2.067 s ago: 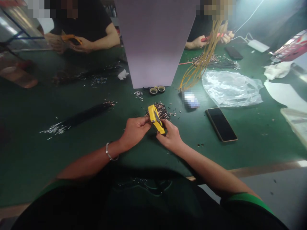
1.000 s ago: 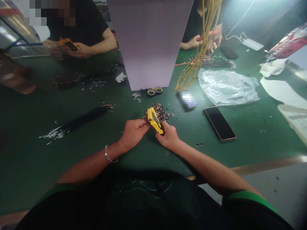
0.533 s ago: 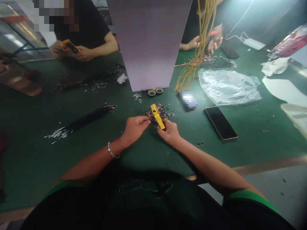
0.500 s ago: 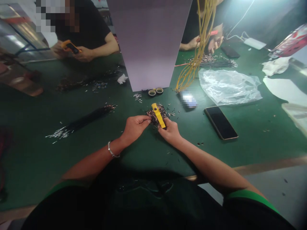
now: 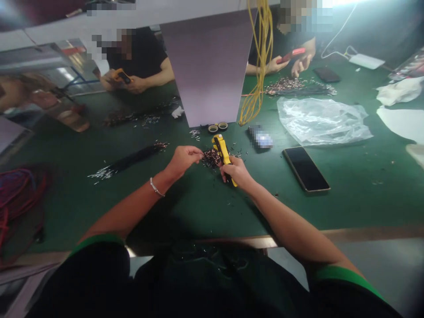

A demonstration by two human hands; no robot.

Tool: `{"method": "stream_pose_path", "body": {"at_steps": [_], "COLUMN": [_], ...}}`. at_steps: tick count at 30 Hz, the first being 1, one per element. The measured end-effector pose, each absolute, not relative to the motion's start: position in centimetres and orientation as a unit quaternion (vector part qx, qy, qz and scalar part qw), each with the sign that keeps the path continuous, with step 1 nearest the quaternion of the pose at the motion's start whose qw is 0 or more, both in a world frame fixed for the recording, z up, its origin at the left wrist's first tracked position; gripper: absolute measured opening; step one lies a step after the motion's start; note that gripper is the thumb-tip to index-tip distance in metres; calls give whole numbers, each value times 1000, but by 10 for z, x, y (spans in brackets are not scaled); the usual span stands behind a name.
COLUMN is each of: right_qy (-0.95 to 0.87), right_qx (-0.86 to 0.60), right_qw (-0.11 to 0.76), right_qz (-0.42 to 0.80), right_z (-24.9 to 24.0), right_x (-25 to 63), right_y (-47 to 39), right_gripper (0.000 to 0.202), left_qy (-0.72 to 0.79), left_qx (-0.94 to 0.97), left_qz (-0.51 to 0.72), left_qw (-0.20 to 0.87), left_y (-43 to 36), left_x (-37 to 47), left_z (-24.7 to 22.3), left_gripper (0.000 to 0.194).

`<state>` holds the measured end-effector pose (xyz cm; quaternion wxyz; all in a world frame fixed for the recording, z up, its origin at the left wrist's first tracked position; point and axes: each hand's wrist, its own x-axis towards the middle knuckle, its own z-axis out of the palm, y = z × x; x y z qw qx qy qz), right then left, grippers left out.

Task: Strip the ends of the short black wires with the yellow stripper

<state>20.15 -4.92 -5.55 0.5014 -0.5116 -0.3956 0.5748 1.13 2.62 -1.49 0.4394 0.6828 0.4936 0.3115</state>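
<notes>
My right hand (image 5: pixel 239 170) is wrapped around the handles of a yellow and black wire stripper (image 5: pixel 221 148), whose head points away from me. Under and beside the tool lies a heap of short black wire pieces (image 5: pixel 210 158) with bare copper ends. At the heap's left edge, my left hand (image 5: pixel 186 160) has its thumb and fingertips pinched together; what is between them is too small to make out. A bundle of longer black wires (image 5: pixel 130 163) with silvery tips on one end and copper on the other lies farther left.
Two tape rolls (image 5: pixel 217 127) sit by a pale upright panel (image 5: pixel 215 75). Yellow cables (image 5: pixel 260 66) hang beside it. A phone (image 5: pixel 306 169) and a clear plastic bag (image 5: pixel 321 119) lie right. Red cables (image 5: pixel 20 194) lie left. Two people hold tools across the green table (image 5: pixel 205 212).
The wire stripper has turned so its side and black handle show, and my right hand has shifted slightly right. My left hand has drawn a little left from the heap. The view has tilted up.
</notes>
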Motion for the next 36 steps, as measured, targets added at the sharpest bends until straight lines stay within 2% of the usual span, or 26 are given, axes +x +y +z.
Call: {"method": "stream_pose_path", "body": {"at_steps": [11, 19, 29, 36], "right_qy": [-394, -406, -427, -478], "right_qx": [-487, -486, -481, -439], "right_qw": [525, 525, 510, 486], "right_qz": [576, 569, 572, 586], "right_z": [-59, -61, -57, -49], "right_x": [204, 205, 209, 218], "right_y": [-53, -55, -59, -77], "right_gripper": [21, 23, 23, 36], "left_qy": [487, 489, 491, 494], "left_qx": [689, 695, 667, 657], "left_qz": [301, 301, 308, 309], "left_qw": [444, 433, 469, 479], "left_y": [38, 41, 35, 19], "left_x": [16, 8, -9, -8], "left_z": [-10, -15, -28, -17], "left_gripper": [15, 18, 22, 16]}}
